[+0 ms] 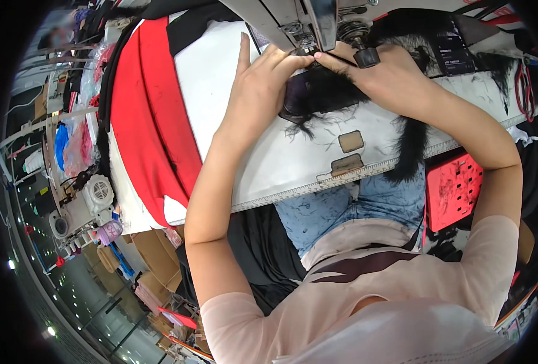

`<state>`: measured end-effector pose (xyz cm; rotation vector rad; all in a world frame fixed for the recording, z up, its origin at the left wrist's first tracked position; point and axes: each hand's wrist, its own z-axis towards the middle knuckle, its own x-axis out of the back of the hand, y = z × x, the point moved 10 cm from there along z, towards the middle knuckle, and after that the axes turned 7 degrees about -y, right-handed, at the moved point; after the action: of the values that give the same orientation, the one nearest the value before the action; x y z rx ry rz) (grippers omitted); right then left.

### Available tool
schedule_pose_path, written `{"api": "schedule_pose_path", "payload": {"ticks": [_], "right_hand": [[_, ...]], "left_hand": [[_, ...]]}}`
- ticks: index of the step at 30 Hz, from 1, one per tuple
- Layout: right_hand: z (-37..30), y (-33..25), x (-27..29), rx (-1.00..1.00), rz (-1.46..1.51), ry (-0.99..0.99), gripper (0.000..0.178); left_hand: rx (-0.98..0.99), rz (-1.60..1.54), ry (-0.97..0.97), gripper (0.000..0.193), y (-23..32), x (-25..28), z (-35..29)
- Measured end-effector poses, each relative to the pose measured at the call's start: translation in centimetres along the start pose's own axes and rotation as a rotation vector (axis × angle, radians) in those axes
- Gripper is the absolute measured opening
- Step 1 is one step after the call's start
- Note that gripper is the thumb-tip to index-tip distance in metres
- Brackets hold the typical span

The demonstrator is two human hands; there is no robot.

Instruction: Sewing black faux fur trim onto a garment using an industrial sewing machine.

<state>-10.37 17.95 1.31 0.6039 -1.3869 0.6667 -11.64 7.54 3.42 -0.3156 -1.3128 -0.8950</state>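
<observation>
Both hands press a piece of long-haired black fur fabric (pixel 326 91) flat on the white sewing-machine table (pixel 293 164), right under the grey metal head of the sewing machine (pixel 299 21). The left hand (pixel 260 85) lies palm down on the fur's left edge, fingers stretched toward the needle area, pinning it rather than closing round it. The right hand (pixel 381 76) rests on the fur's right side, its fingertips pinching the material just beside the presser foot. A strip of the same fur hangs over the table's front edge, across the ruler strip (pixel 341 179).

Left of the hands lies a folded stack of red, white and black cloth (pixel 153 115). A red perforated plastic crate (pixel 454 191) stands beside the person's blue denim lap (pixel 354 209); what it holds cannot be made out. The needle itself is hidden behind the fingers and the machine head.
</observation>
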Motion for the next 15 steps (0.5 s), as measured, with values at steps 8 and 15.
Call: {"api": "schedule_pose_path", "payload": {"ticks": [8, 15], "right_hand": [[0.1, 0.3, -0.5, -0.060, -0.015, -0.050, 0.069], [0.5, 2.9, -1.9, -0.141, 0.146, -0.374, 0.068]], "left_hand": [[-0.037, -0.053, -0.063, 0.045, -1.5, -0.5, 0.6], [0.002, 0.128, 0.024, 0.041, 1.1, 0.3, -0.2]]}}
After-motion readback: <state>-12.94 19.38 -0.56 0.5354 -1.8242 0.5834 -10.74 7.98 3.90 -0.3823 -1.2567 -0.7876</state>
